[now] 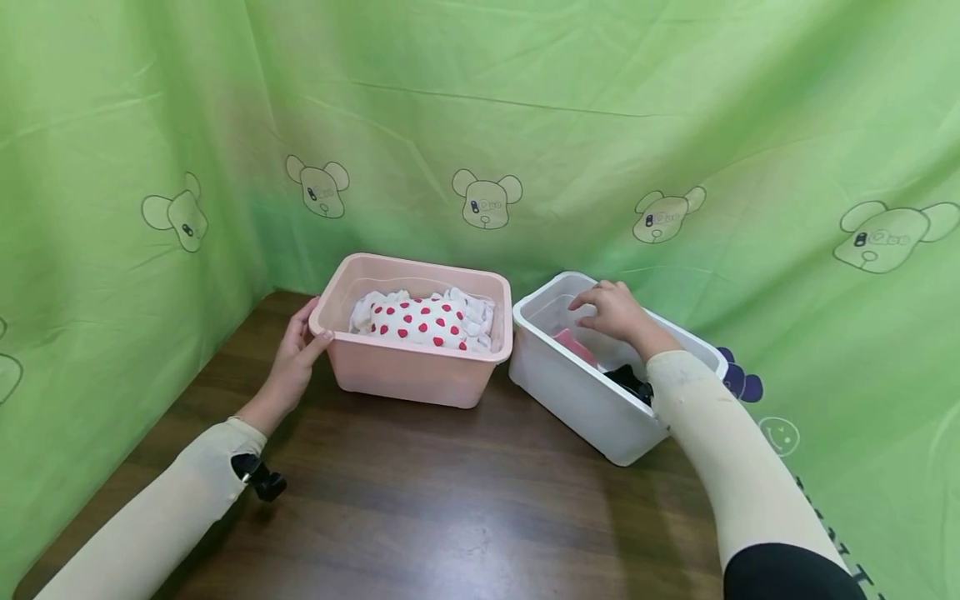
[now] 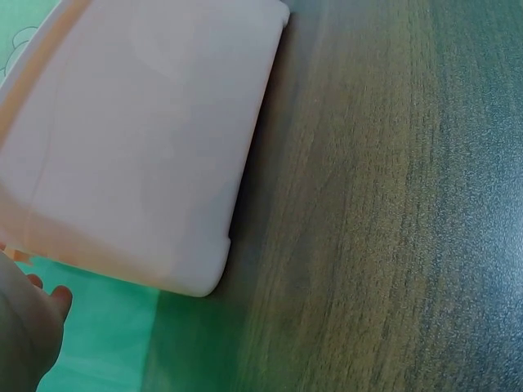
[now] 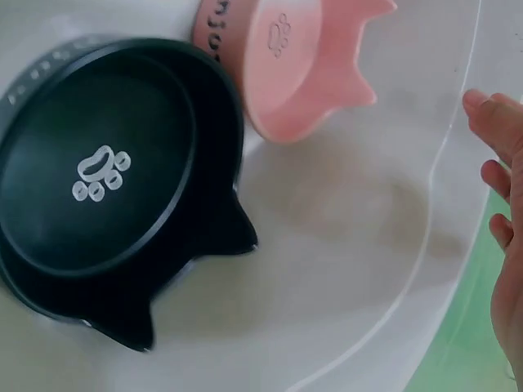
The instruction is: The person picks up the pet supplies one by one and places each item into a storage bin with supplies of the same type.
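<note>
A pink plastic bin stands on the table, holding a bundled white cloth with red spots. My left hand grips that bin's left rim near the front corner, thumb over the edge. Beside it, at an angle, is a white bin. My right hand reaches over this one, fingers loosely bent around nothing. Inside lie a black cat-eared pet bowl with a white paw print and a pink cat-eared bowl; in the right wrist view the fingers stay apart from both.
Green cloth with mouse-head drawings hangs behind and at both sides. The brown wooden table extends in front of the bins. A purple rounded object shows at the white bin's right end. A black mount sits on my left wrist.
</note>
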### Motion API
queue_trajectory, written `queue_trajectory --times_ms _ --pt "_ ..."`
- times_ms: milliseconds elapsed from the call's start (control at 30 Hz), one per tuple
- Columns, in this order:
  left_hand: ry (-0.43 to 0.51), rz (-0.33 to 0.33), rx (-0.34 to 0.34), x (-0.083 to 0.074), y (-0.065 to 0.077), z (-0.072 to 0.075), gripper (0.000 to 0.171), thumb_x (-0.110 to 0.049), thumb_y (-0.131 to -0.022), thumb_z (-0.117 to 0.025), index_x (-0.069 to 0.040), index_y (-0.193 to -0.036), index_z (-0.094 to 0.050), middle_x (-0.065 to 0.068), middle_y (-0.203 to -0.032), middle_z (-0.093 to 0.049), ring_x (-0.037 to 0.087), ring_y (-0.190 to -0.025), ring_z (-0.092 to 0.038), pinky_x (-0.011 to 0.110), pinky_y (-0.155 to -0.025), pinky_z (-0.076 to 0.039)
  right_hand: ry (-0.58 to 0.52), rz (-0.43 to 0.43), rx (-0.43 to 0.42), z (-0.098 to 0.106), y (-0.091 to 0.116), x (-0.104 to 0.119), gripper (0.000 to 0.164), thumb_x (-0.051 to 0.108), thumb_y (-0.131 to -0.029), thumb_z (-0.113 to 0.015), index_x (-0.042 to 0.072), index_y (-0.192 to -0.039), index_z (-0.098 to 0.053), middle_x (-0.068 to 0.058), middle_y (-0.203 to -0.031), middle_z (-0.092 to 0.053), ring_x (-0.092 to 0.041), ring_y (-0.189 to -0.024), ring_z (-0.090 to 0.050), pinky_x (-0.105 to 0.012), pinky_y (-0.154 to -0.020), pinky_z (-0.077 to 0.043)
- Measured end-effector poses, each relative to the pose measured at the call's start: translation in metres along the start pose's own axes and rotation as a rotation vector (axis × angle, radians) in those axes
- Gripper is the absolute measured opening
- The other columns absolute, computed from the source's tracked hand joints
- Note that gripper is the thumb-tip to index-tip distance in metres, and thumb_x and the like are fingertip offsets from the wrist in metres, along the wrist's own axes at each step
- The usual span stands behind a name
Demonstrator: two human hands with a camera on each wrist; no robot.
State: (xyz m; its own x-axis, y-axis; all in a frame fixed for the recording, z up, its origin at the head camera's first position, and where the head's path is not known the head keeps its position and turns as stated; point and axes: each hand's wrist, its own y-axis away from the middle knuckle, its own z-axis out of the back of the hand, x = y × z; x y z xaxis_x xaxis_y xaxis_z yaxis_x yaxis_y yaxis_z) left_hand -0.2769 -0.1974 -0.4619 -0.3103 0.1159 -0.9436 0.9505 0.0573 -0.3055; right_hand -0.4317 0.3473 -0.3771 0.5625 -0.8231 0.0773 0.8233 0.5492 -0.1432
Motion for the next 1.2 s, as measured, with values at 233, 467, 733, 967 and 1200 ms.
queue_trajectory --times_ms 233,467,733,967,1200 --pt "0.002 -0.001 0.001 0.000 0.001 -0.002 0.065 -0.005 -0.105 -0.052 -0.004 -0.162 -0.020 0.020 -0.165 -0.027 0.032 -0.145 -0.031 0.011 -0.104 -0.037 -0.006 0.000 -0.015 0.012 -0.003 0.007 0.031 0.020 -0.087 -0.082 0.013 -0.116 -0.076 -0.008 -0.115 -0.075 -0.031 -0.111 -0.054 -0.049 -0.092 -0.033" --pt "-0.018 -0.002 0.005 -0.002 0.002 -0.002 0.065 -0.006 -0.106 -0.052 -0.004 -0.162 -0.020 0.021 -0.165 -0.028 0.033 -0.145 -0.031 0.011 -0.103 -0.037 -0.024 0.010 -0.034 0.030 -0.003 0.016 0.032 0.021 -0.088 -0.081 0.010 -0.117 -0.076 -0.009 -0.116 -0.075 -0.032 -0.111 -0.056 -0.050 -0.093 -0.032" --pt "-0.024 -0.002 0.002 -0.004 0.003 -0.001 0.065 -0.006 -0.106 -0.051 -0.004 -0.162 -0.020 0.022 -0.164 -0.029 0.032 -0.143 -0.033 0.011 -0.102 -0.038 -0.014 0.026 -0.071 0.046 -0.002 0.021 0.032 0.020 -0.088 -0.082 0.009 -0.117 -0.076 -0.011 -0.118 -0.074 -0.034 -0.115 -0.056 -0.051 -0.094 -0.032" --pt "-0.037 0.006 -0.001 -0.003 0.003 0.000 0.064 -0.006 -0.106 -0.051 -0.005 -0.162 -0.021 0.022 -0.163 -0.030 0.030 -0.141 -0.035 0.011 -0.102 -0.038 -0.010 0.032 -0.088 0.060 0.004 0.026 0.032 0.022 -0.089 -0.081 0.011 -0.118 -0.075 -0.010 -0.119 -0.074 -0.032 -0.113 -0.055 -0.049 -0.091 -0.033" --pt "-0.055 0.012 0.000 -0.007 0.004 -0.001 0.064 -0.007 -0.106 -0.052 -0.005 -0.162 -0.021 0.025 -0.160 -0.034 0.030 -0.139 -0.037 0.011 -0.101 -0.039 0.001 0.006 -0.122 0.075 0.015 0.034 0.034 0.022 -0.088 -0.082 0.012 -0.119 -0.075 -0.008 -0.117 -0.074 -0.031 -0.113 -0.055 -0.047 -0.091 -0.032"
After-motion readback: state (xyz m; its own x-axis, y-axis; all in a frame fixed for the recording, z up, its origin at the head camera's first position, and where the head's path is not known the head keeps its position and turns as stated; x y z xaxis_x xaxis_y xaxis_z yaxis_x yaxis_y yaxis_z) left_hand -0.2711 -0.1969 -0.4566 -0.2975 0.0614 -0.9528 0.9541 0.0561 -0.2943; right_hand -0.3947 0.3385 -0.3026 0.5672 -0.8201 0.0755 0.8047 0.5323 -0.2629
